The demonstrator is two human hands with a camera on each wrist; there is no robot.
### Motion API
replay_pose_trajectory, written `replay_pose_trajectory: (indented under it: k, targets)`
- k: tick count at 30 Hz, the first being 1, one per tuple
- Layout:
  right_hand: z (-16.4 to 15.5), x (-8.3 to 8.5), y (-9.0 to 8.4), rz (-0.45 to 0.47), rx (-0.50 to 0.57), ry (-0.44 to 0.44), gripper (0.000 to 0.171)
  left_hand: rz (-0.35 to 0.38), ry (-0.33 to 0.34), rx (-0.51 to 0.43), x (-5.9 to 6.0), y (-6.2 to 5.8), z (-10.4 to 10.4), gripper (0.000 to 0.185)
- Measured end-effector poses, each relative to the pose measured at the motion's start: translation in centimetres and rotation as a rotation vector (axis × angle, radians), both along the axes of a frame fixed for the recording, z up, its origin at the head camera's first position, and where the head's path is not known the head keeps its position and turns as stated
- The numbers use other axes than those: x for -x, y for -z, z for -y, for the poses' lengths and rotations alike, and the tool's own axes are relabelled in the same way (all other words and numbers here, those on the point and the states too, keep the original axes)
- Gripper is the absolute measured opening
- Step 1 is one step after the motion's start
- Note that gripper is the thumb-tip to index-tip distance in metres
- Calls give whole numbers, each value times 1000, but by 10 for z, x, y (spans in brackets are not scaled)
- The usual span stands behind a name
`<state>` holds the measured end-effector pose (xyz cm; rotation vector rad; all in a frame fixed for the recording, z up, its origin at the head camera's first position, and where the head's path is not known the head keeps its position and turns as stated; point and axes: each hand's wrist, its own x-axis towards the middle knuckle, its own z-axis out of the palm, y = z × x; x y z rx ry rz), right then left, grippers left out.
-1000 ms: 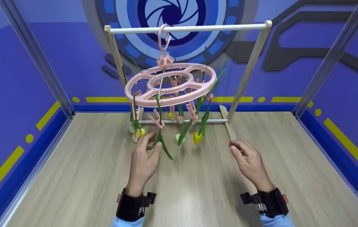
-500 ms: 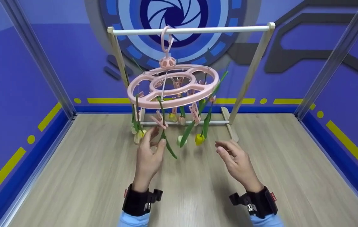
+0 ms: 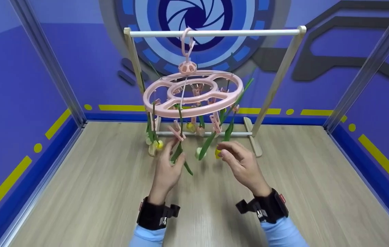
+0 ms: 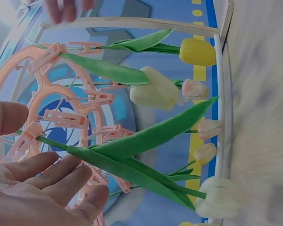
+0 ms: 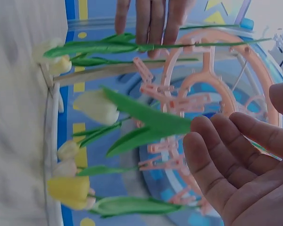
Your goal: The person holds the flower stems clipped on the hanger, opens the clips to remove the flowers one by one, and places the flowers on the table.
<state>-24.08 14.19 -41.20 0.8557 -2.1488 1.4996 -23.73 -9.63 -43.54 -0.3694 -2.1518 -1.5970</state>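
Fingers of the left hand [image 3: 167, 168] stand loosely straight around the green stem and leaf [image 3: 179, 154] of an upside-down artificial tulip, touching it or just short of it; no firm pinch shows in the left wrist view, where the fingers [image 4: 61, 172] lie relaxed beside the leaf. Just above that hand, a pink clothespin [image 3: 176, 132] holds the stem. The right hand [image 3: 240, 163] is open too, fingers relaxed, its fingertips close to a yellow tulip head [image 3: 217, 152] hanging beside it; contact cannot be told. Between the hands hangs a pale tulip head [image 3: 199, 152]. Higher up, all clips dangle from a pink round peg hanger [image 3: 194, 94] hooked on a white wooden rail [image 3: 215, 33] over the wood floor [image 3: 95, 192]. Judging by this, every visible tulip is still clipped; none is off.
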Motion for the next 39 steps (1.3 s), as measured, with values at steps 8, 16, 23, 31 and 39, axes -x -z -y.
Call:
replay_pose_trajectory:
  k: [8, 16, 23, 31, 39]
  targets:
    - [29, 18, -36, -3, -95, -93, 26, 22, 10, 0, 1, 1, -2, 47]
    - [49, 39, -52, 51, -153, -127, 26, 21, 24, -28, -1, 0, -3, 35]
    - [62, 51, -59, 122, -153, -166, 30, 28, 27, -89, -1, -4, -2, 23]
    - [75, 62, -66, 224, -139, -238, 41, 34, 26, -125, -3, -7, -2, 19]
    - [79, 69, -66, 294, -134, -272, 48, 26, 25, -121, -6, -10, -2, 20]
